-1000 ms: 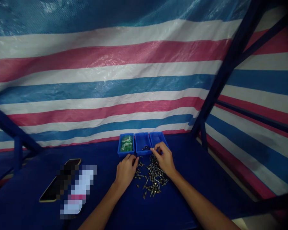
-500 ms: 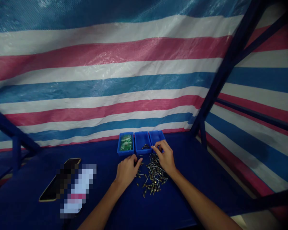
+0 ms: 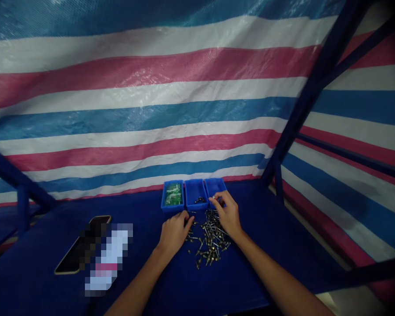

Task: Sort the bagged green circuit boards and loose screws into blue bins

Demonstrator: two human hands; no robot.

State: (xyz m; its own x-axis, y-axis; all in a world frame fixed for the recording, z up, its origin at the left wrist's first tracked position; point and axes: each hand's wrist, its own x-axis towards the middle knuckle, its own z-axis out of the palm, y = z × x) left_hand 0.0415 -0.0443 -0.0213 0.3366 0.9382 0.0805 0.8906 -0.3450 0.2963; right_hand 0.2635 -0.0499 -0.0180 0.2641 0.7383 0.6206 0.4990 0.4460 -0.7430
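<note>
A pile of small metal pieces with thin shanks and brassy ends [image 3: 213, 239] lies on the blue table, between my two hands. My right hand [image 3: 228, 215] is above the pile's right side, at the front of the right blue bin [image 3: 214, 185]. Its thumb and forefinger pinch a small shiny part, too small to name. My left hand [image 3: 174, 230] rests at the pile's left edge, thumb apart from the bent forefinger; its other fingers are partly hidden. The middle blue bin [image 3: 194, 188] has a few small dark metal pieces at its front.
The left blue bin [image 3: 163, 206] holds green and clear pieces. A phone [image 3: 67, 259] and a blurred-out pale object [image 3: 110, 259] lie at the left of the table [image 3: 243, 285]. Striped sheeting [image 3: 151, 105] hangs behind, with a dark metal frame [image 3: 303, 107] at the right.
My right hand has shifted very slightly right, still pinching the small part over the right bin's front. My left hand stays almost in place. The view has tilted a little.
</note>
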